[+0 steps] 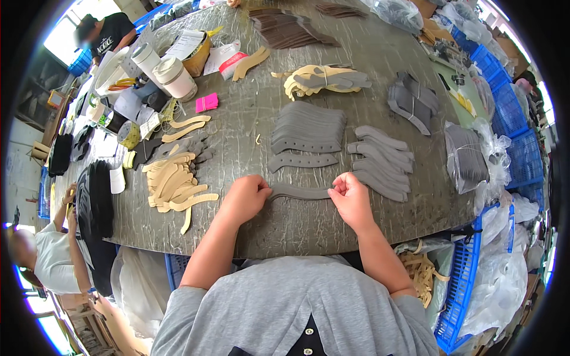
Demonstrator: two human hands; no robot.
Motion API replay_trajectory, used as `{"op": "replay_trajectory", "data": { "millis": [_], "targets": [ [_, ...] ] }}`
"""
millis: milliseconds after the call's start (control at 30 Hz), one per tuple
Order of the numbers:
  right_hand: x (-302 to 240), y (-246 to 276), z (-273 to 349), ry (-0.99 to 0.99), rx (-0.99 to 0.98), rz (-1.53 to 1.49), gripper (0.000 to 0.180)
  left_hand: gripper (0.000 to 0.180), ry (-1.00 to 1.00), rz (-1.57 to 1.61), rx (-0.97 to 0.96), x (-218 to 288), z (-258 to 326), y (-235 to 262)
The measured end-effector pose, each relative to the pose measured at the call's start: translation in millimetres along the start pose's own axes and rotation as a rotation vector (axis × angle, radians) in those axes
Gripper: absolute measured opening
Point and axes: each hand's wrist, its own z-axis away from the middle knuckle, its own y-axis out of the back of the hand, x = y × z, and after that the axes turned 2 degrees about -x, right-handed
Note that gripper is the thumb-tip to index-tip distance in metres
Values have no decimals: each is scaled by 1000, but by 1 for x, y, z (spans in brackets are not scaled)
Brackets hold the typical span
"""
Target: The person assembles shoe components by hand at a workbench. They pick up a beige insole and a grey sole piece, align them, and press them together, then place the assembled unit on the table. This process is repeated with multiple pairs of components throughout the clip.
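Note:
A curved grey fabric strip (301,192) stretches between my hands, low over the table near its front edge. My left hand (249,194) pinches the strip's left end, and my right hand (351,199) pinches the right end. Just beyond it lies a single grey strip with a row of small holes (304,161). Behind that is a neat overlapping stack of grey strips (309,126). To the right of the stack, more curved grey strips (383,160) lie fanned out. Left of my left hand is a loose pile of beige strips (172,181).
Tied bundles (325,80) of beige and grey pieces and brown strips (288,26) lie farther back. A white tumbler (175,79) and a pink pad (206,102) sit at left. Blue crates (460,279) stand at right. Two other people work at the left.

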Motion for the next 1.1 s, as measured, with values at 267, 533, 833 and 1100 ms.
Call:
{"op": "replay_trajectory", "data": {
  "millis": [267,533,833,1100],
  "targets": [
    [-1,0,-2,-3,14,73,17,18,2,-30,-33,0,-4,-3],
    [3,-2,-4,20,27,82,17,18,13,-36,-29,0,-5,-3],
    [-7,-3,-6,37,40,187,16,18,7,-33,-26,-2,-6,-4],
    [-10,-9,-4,93,31,434,21,17,2,-94,-11,-2,-5,-7]
  ]
}}
